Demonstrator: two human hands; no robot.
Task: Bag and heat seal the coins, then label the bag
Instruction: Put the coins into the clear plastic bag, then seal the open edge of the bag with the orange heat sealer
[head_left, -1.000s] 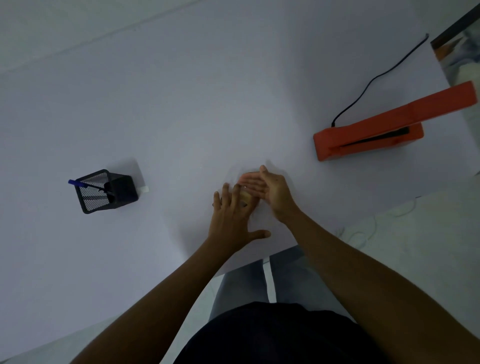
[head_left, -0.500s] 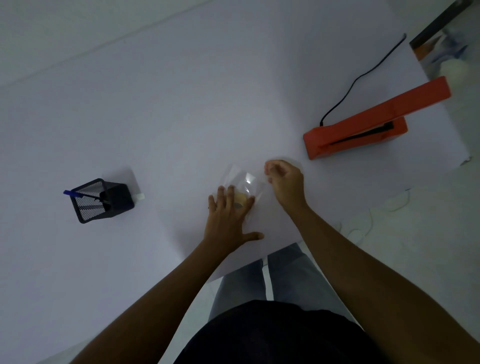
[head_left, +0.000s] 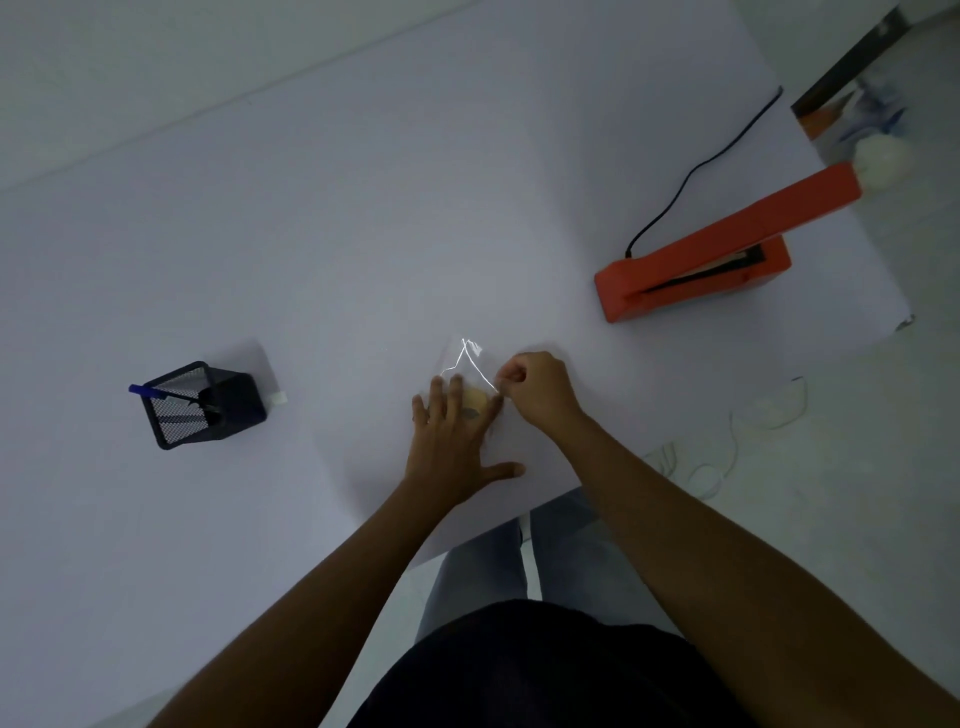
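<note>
A small clear plastic bag (head_left: 464, 360) lies on the white table (head_left: 363, 234) near its front edge, with glare along its creases. A yellowish coin (head_left: 475, 399) and a darker one show through it. My left hand (head_left: 451, 436) lies flat on the bag's near part, fingers spread. My right hand (head_left: 537, 388) is curled just right of the bag, thumb and fingertips pinched at the bag's right edge. The orange heat sealer (head_left: 711, 260) stands at the right with its arm raised.
A black mesh pen holder (head_left: 200, 405) with a blue pen (head_left: 143, 389) stands at the left, a small white label (head_left: 279, 398) beside it. The sealer's black cord (head_left: 691, 171) runs to the back right. The table's right edge is just past the sealer; my legs are below the front edge.
My right hand lifted off the left hand, curled into a pinch and came back to the bag's right edge. The bag became visible. My left hand stayed pressed down.
</note>
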